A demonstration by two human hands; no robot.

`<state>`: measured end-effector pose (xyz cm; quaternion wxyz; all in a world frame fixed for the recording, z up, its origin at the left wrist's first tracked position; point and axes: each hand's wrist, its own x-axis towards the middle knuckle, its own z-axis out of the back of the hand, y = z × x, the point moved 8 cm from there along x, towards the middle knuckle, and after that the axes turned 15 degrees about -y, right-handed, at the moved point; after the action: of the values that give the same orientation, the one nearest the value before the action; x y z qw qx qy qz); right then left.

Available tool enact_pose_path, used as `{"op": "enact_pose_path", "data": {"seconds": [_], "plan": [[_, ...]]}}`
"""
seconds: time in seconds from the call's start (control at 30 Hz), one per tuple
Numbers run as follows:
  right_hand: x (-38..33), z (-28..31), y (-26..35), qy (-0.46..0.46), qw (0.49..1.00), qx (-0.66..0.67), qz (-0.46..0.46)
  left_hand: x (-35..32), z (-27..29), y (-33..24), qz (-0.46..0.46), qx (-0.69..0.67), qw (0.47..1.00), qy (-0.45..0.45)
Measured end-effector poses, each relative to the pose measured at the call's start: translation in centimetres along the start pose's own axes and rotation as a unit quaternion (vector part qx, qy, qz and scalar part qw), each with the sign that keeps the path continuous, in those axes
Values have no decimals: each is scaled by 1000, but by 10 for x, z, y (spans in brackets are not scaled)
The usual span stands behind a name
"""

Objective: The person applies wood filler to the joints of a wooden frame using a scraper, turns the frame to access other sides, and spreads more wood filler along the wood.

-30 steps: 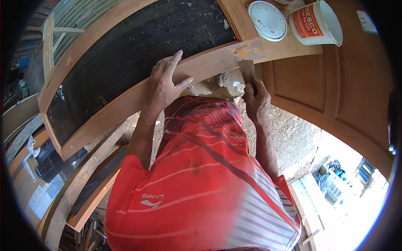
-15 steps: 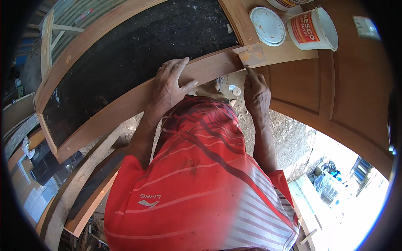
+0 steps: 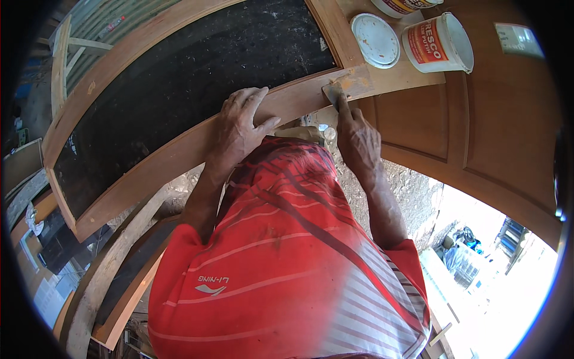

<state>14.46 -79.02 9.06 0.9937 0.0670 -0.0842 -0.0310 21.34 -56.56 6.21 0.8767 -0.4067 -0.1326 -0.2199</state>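
Observation:
A wooden frame [image 3: 179,163] around a dark panel [image 3: 197,84] lies across in front of me. My left hand [image 3: 242,122] rests on its near rail, fingers spread, thumb pointing right, holding nothing. In my right hand [image 3: 360,134] is a putty knife [image 3: 332,94], its flat blade against the rail near the right corner joint. Beside the blade, a patch of yellowish-brown filler [image 3: 357,79] smears the wood. The knife's handle is mostly hidden by my fingers.
Past the right corner are a round white lid [image 3: 375,40], a white tub [image 3: 439,43] tipped on its side and another tub [image 3: 403,5]. A panelled wooden door [image 3: 412,119] lies to the right. Rough timber [image 3: 113,269] stands at lower left.
My right hand has moved left with the putty knife, whose blade now shows more clearly beside the filler patch. The left hand stays on the rail. The whole view has shifted slightly.

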Motion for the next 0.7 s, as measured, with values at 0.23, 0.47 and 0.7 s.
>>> {"op": "enact_pose_path", "data": {"seconds": [0.23, 0.47, 0.7], "plan": [[-3, -6, -5, -16, 1000, 10, -18, 1, 1, 1, 4, -5, 1000, -11], [-5, -6, -16, -30, 998, 18, -56, 1, -3, 2, 7, 14, 1000, -6], [-5, -3, -25, -7, 996, 46, -74, 3, -4, -1, 5, 15, 1000, -8]]}}
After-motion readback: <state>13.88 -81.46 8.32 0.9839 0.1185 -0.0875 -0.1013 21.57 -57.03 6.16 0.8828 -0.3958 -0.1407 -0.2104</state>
